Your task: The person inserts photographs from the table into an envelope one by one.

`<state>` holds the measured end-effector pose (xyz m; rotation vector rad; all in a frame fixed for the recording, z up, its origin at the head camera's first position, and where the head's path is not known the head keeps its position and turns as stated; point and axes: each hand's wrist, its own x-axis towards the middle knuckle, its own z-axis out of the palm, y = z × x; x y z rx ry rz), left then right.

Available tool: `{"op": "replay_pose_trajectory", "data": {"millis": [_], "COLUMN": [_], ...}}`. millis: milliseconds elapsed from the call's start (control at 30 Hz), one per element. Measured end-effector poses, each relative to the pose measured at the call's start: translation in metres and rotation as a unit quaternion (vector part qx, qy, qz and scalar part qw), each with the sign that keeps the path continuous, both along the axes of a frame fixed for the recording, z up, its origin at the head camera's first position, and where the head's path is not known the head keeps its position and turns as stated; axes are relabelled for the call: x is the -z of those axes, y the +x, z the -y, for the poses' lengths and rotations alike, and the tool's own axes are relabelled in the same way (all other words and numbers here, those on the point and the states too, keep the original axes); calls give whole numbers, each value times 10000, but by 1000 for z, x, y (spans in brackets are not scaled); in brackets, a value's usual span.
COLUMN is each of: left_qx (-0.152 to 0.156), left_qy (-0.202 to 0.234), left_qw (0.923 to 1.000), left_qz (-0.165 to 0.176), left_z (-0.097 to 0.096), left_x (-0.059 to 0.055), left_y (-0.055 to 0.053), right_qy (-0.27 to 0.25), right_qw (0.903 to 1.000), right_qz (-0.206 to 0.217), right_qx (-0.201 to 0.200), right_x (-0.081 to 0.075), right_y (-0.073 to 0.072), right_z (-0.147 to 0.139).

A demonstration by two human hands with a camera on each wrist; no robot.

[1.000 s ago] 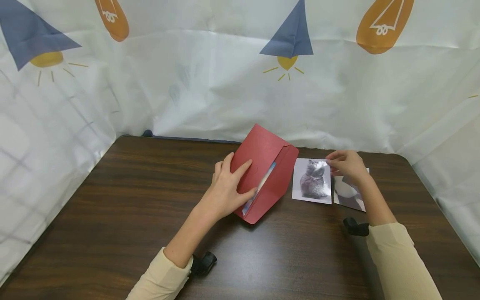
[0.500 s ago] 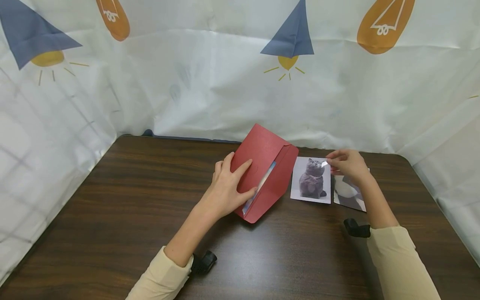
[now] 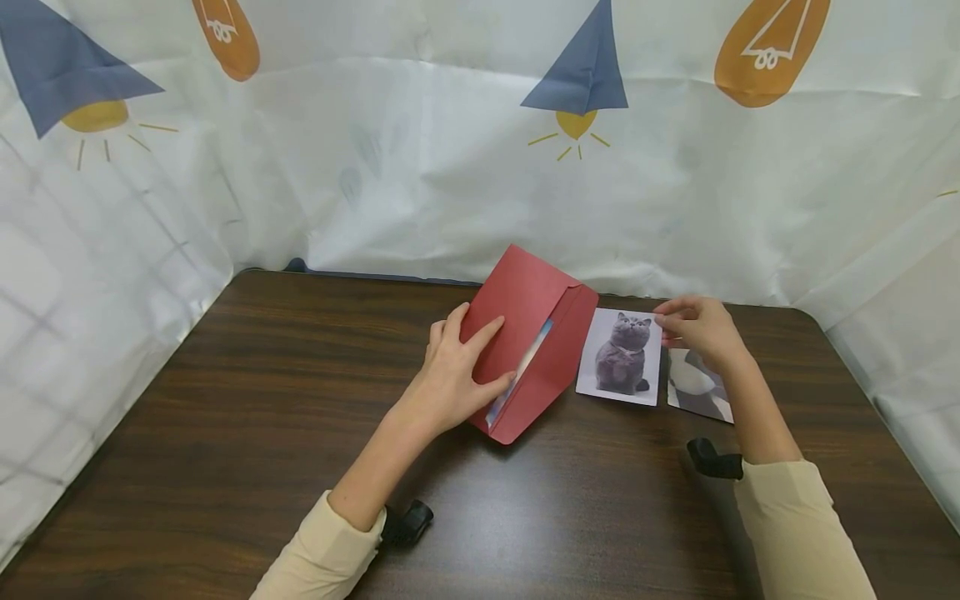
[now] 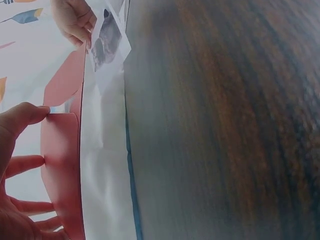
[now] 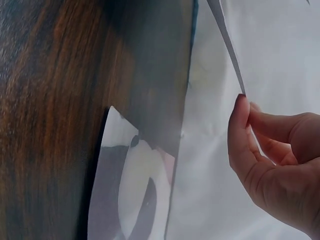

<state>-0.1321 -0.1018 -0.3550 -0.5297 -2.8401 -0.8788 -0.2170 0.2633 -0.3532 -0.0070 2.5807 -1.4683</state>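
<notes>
My left hand point(image 3: 450, 379) holds a red envelope point(image 3: 528, 292), tilted, with its flap side toward the right. The thumb touches the edge of the pocket's opening, and the other fingers are spread along the envelope. A strip of bluish-white paper point(image 3: 531, 350) shows inside the opening. My right hand point(image 3: 697, 329) pinches the upper right corner of a photo of a grey cat point(image 3: 624, 354) between thumb and fingertips. In the right wrist view this photo appears nearly edge-on, raised off the table. Its left edge is close beside the envelope's flap; whether they touch I cannot tell.
A second photo point(image 3: 697, 387), with a white and grey animal shape, lies on the table below the right hand, partly hidden by the forearm. The dark wooden table point(image 3: 225, 417) ends at the back against a patterned white curtain point(image 3: 420, 183).
The cat photo has shifted slightly left and up toward the envelope, with the right hand still pinching it. The left hand and envelope have hardly moved.
</notes>
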Motion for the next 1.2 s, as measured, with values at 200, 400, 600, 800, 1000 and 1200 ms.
{"op": "replay_pose_trajectory", "data": {"millis": [200, 400, 600, 800, 1000, 1200], "left_qx": [-8, 2, -6, -2, -14, -61], "left_qy": [84, 132, 143, 120, 103, 92], "left_qw": [10000, 9999, 9998, 9997, 9997, 9997], "left_qz": [7, -84, -131, -197, -210, -223], "left_z": [1, 2, 2, 3, 4, 5], "left_x": [1, 2, 2, 3, 3, 3], "left_y": [0, -1, -1, -1, -2, -3], "right_qy": [-80, -75, -192, -264, -313, -393], "right_qw": [10000, 9999, 9997, 9995, 9993, 9990], "right_qz": [8, 19, 41, -2, 7, -9], "right_qx": [51, 130, 151, 162, 200, 220], "right_x": [-4, -9, -10, -9, -10, -10], "right_y": [3, 6, 8, 11, 15, 17], "right_z": [3, 7, 9, 10, 11, 14]}}
